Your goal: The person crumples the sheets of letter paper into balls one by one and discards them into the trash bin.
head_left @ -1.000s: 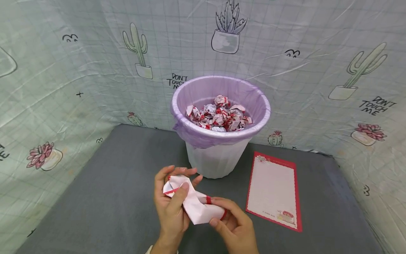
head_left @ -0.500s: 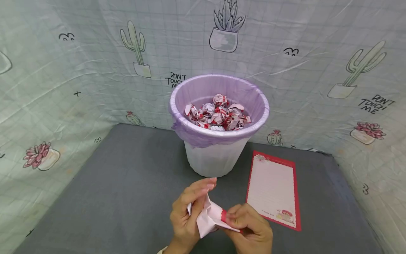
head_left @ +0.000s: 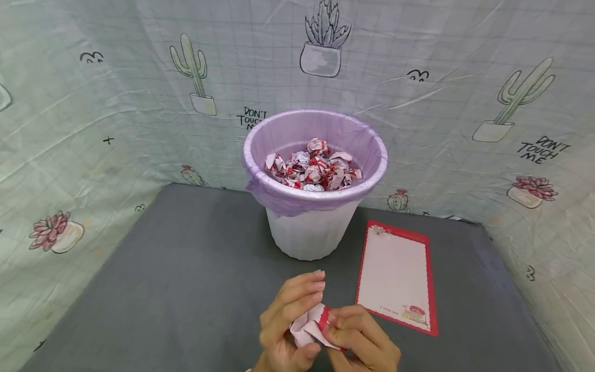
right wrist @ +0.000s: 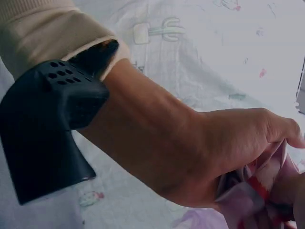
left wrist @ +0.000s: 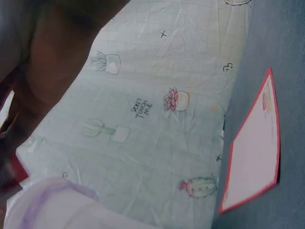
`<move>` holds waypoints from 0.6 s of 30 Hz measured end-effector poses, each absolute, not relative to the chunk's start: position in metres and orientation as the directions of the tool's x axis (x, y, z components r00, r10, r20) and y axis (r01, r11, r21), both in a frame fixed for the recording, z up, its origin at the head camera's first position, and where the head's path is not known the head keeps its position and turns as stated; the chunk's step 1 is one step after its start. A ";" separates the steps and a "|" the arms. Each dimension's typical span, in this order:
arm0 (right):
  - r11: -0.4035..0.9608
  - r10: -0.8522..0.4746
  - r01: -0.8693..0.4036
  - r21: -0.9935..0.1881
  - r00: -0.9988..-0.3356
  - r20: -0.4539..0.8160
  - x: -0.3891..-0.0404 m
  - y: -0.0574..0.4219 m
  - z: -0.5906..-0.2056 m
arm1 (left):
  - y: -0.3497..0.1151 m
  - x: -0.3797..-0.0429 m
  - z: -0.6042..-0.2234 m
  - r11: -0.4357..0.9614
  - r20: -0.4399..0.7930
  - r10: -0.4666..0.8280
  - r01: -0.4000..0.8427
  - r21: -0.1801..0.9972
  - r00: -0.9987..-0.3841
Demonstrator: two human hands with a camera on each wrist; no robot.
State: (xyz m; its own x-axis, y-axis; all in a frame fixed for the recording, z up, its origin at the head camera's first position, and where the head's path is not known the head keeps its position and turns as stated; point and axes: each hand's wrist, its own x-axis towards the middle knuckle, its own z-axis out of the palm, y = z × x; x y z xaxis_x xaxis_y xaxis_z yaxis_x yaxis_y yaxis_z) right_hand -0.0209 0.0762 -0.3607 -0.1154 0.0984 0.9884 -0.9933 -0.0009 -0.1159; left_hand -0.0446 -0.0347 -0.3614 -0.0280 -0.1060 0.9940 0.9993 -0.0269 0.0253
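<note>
Low in the head view, my two hands work a folded, crumpled sheet of paper point(head_left: 307, 330), pale pink with red edges. My left hand point(head_left: 288, 325) holds its left side between thumb and fingers, the upper fingers reaching over it. My right hand point(head_left: 360, 336) grips its right end with curled fingers near the red strip. Part of the paper is hidden by both hands. The right wrist view also shows the crumpled paper point(right wrist: 259, 188) beside a hand and a beige-sleeved forearm carrying a black device. In the left wrist view a hand is dark and cut off.
Just beyond my hands stands a white bin point(head_left: 309, 235) lined with a purple bag, holding several crumpled paper balls point(head_left: 318, 165). A flat red-bordered sheet point(head_left: 397, 274) lies on the grey table point(head_left: 186, 274) to the right. Printed cloth point(head_left: 139, 103) encloses the back and sides.
Both hands have moved to the right and slightly down with the paper. The paper has been squeezed from a larger folded shape into a smaller bundle. The flat sheet stays on the table.
</note>
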 end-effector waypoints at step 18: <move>-0.142 -0.189 -0.954 -0.265 -0.237 0.953 -0.023 0.078 -0.369 | -0.045 -0.037 -0.364 -0.369 0.918 -0.218 0.898 0.238 -0.333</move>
